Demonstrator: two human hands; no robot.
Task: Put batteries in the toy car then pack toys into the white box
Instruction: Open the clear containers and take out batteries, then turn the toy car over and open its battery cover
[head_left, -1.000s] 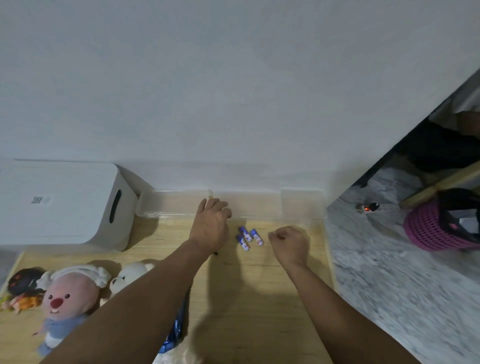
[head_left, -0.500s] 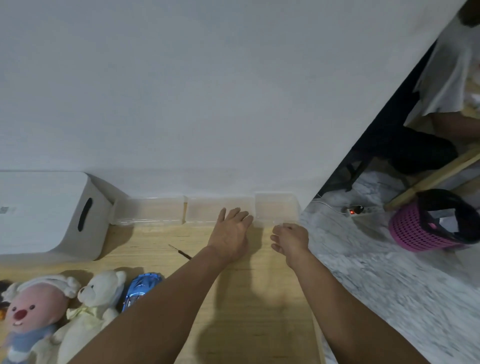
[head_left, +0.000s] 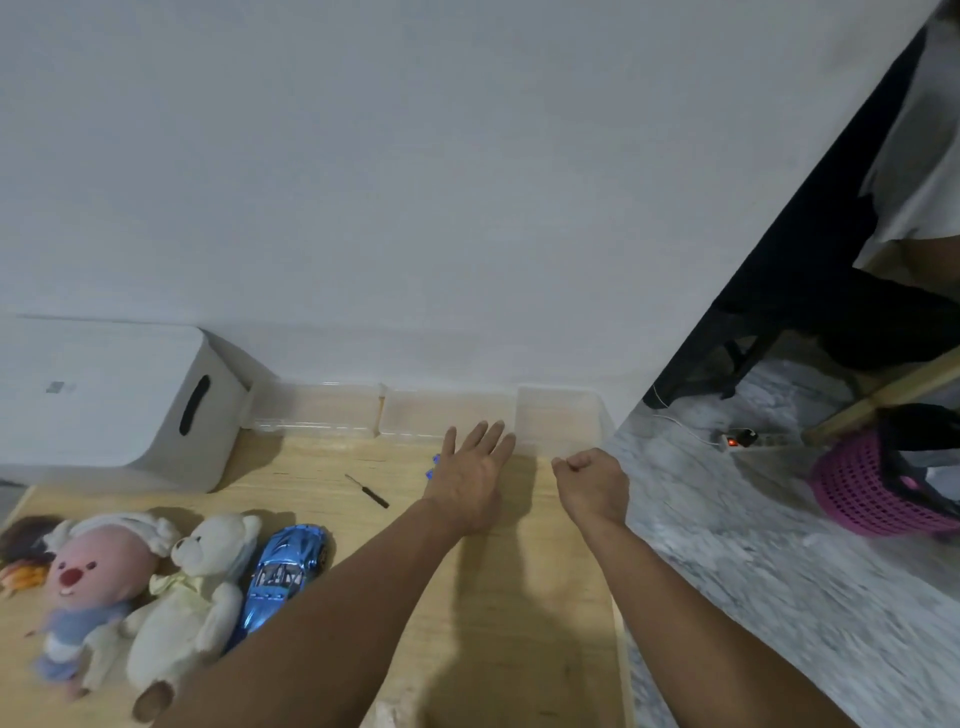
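Observation:
On the wooden table (head_left: 311, 467) my left hand (head_left: 470, 475) lies flat with fingers spread, covering the blue batteries (head_left: 432, 466); only their ends peek out at its left edge. My right hand (head_left: 592, 480) is a closed fist just to the right, near the table's right edge, and I see nothing in it. The shiny blue toy car (head_left: 285, 569) lies to the lower left, beside a white teddy bear (head_left: 192, 592) and a pink-faced plush (head_left: 88, 577). The white box (head_left: 104, 400) with a side handle slot stands at the back left.
A small black screwdriver (head_left: 368, 491) lies between the box and my left hand. Clear plastic containers (head_left: 441, 413) line the wall at the back. Off the table to the right are marble floor, a pink basket (head_left: 872, 488), a power strip (head_left: 737, 441) and a seated person.
The view has swung to the right and down, bringing the car and bear into sight. My left hand has slid right over the batteries, which lay uncovered a second ago.

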